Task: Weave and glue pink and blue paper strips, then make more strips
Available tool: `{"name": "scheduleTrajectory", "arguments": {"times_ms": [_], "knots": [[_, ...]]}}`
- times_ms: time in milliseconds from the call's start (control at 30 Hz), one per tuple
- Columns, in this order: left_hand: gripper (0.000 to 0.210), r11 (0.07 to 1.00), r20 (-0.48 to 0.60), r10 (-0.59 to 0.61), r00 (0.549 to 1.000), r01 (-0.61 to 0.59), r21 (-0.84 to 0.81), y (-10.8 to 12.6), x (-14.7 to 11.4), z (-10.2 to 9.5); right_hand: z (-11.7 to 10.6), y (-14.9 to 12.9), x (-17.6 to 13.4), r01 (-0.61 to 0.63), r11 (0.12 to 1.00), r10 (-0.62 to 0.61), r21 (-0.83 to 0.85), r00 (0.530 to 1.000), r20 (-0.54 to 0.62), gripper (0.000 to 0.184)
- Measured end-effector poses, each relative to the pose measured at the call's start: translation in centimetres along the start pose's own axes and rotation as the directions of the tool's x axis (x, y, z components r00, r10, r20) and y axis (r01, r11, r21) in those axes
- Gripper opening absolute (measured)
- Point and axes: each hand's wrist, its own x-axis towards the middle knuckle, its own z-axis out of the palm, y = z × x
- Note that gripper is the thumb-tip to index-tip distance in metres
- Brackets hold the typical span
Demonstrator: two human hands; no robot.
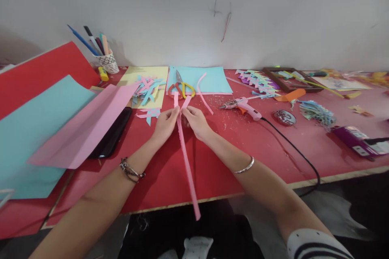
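L hand [168, 122] & R hand [196, 121] both pinch the pink strip [187, 166] toward its far end, just near of scissors [178, 77]; tail overhangs table's [152, 182] near edge. Prob. paper: light, bendy, easily creased/torn, so best held gently w/ fingertips.

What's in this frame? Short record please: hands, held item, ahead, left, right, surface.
left hand: pinching pink strip
right hand: pinching same strip, beside left
held: pink strip, long part slanting down past the table's near edge, two short ends up above the fingers
ahead: scissors, blades over blue paper
left: loose cut strips, pink sheet, pen cup
right: pink glue gun, black cord
surface: red table
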Motion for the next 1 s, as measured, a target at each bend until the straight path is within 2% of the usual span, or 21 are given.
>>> {"name": "scheduleTrajectory", "arguments": {"times_ms": [167, 300, 467, 700, 1000], "knots": [[0.035, 1.0, 0.046, 0.007, 0.999, -0.007, 0.001, 0.49, 0.0, -0.04, 0.11, -0.35, -0.13, 0.006, 1.0, -0.006, -0.004, 1.0, 0.013, 0.034], [0.035, 1.0, 0.02, 0.01, 1.0, -0.01, 0.012, 0.17, 0.08, -0.14, 0.09, -0.51, -0.32, 0.008, 1.0, -0.007, -0.015, 0.999, 0.044, 0.033], [0.035, 1.0, -0.076, 0.013, 0.997, -0.012, 0.022, -0.25, 0.04, -0.07, 0.0, -0.25, -0.22, -0.002, 1.0, 0.003, -0.022, 0.999, 0.043, 0.033], [0.033, 0.999, -0.001, 0.011, 1.0, -0.011, 0.036, -0.27, -0.02, 0.32, 0.01, -0.32, -0.13, -0.016, 1.0, 0.016, -0.003, 1.0, -0.008, 0.031], [0.034, 0.997, -0.061, 0.028, 0.998, -0.024, 0.078, -0.27, 0.1, -0.01, -0.25, 0.15, -0.02, 0.04, 0.997, -0.038, -0.068, 0.999, 0.02, 0.027]]}}
